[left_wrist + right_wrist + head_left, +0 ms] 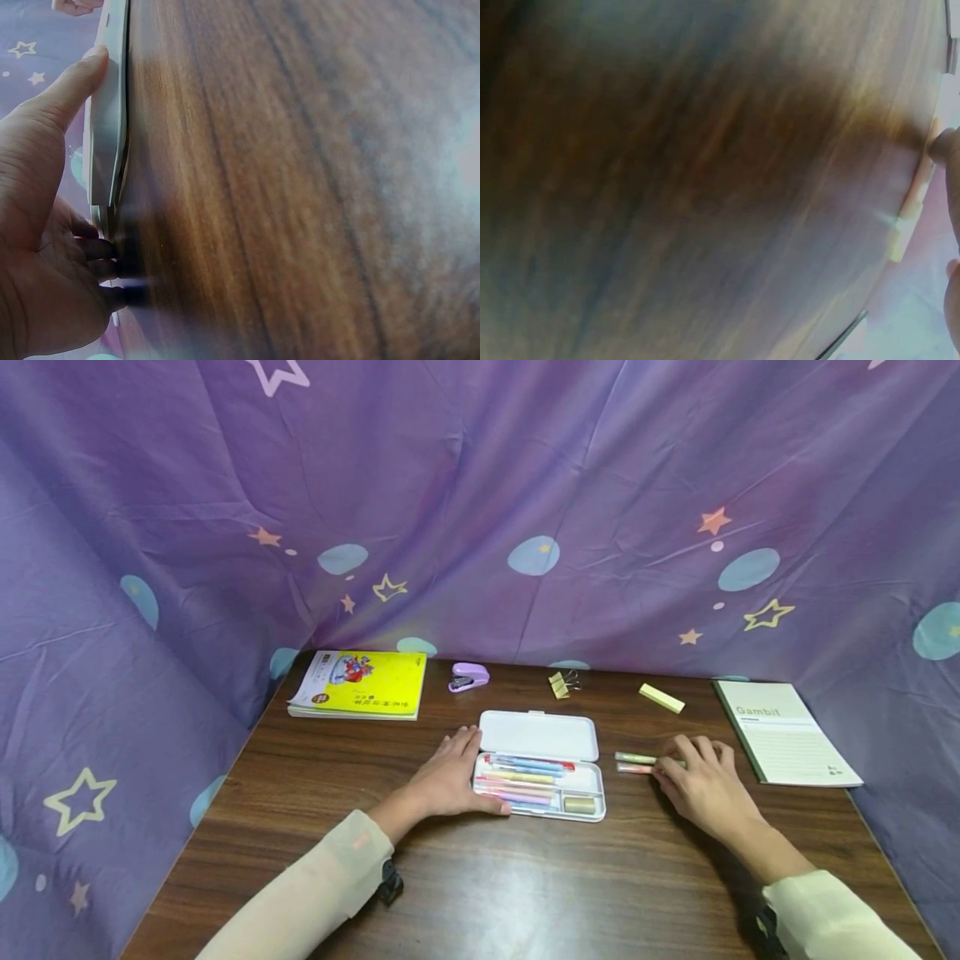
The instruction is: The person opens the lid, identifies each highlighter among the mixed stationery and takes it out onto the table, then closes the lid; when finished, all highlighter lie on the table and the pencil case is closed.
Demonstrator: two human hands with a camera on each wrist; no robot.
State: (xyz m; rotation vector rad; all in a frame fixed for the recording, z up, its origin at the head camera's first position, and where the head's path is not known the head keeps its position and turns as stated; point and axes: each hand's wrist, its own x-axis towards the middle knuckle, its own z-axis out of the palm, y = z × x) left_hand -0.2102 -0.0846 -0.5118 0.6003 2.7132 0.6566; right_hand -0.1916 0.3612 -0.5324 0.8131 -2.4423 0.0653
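Fingers of the right hand [705, 785] bend down over the green pen [636, 758] and pink pen [633, 769], which lie on the table [510, 885] just right of the white case [538, 739]; whether they grip either, I can't tell. The left hand [444, 778] is spread, thumb along the case's near edge. I'd worry about a pen rolling off if a fingertip catches only one, or the case skidding should that thumb push. "Gambit" reads clearly on the notepad [783, 735]; lettering on the yellow book [393, 681] is too small.
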